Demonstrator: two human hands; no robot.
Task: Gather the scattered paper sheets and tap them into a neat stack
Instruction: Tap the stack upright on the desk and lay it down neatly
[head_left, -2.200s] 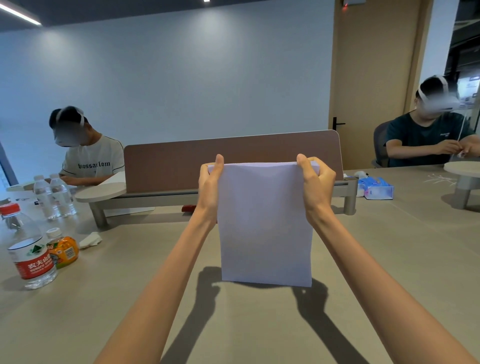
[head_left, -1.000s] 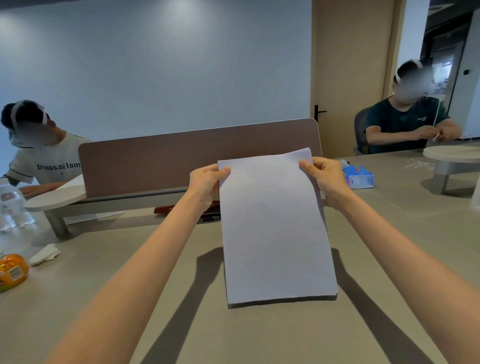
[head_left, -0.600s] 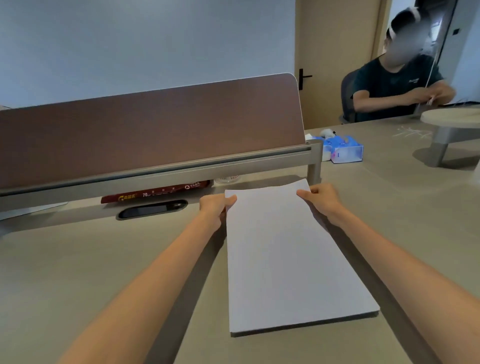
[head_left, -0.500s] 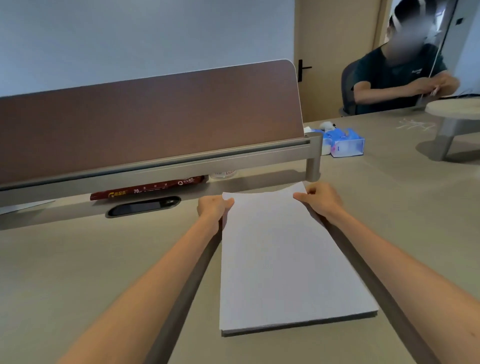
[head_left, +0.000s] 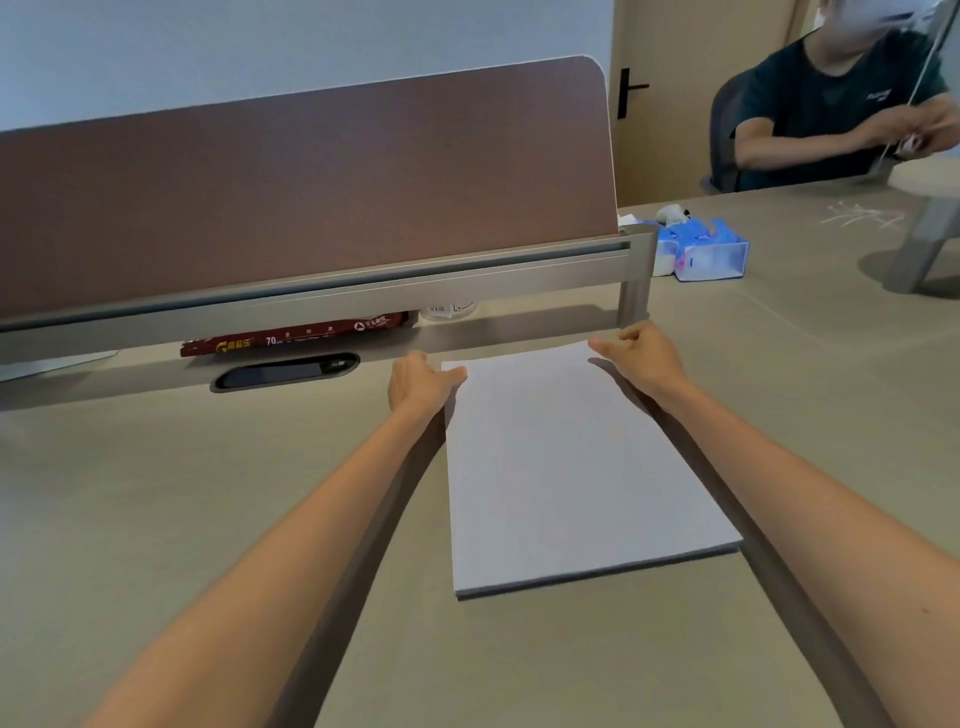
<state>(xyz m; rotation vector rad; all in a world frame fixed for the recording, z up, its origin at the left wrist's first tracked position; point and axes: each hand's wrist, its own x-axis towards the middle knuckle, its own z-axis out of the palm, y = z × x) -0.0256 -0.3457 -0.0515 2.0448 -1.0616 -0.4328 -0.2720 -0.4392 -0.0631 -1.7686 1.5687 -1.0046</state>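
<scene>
Lowered from the upright hold of two seconds ago, the paper stack (head_left: 566, 467) now lies flat on the table (head_left: 156, 519), its edges squared and its long sides running away from the person. Its near short edge shows as a thin dark line of flush sheets. Bare tabletop lies open on the left, on the right and in front of the near edge. The far short edge sits close to the foot of the desk divider (head_left: 311, 197), whose metal rail (head_left: 363, 296) and end post (head_left: 634, 296) close off the space beyond.

Under the rail lie a red box (head_left: 291, 338) and a dark cable slot (head_left: 285, 371), both left of the stack and apart from it. A blue tissue pack (head_left: 709, 252) stands past the post. Another person (head_left: 831, 104) sits at the far right.

Both hands are at the far corners. At the far left corner, the left hand (head_left: 418, 387) grips the sheets, thumb on top and fingers curled at the edge. The right hand (head_left: 641, 356) holds the far right corner, thumb on the corner and fingers curled beside the edge. Both forearms run along the long sides.
</scene>
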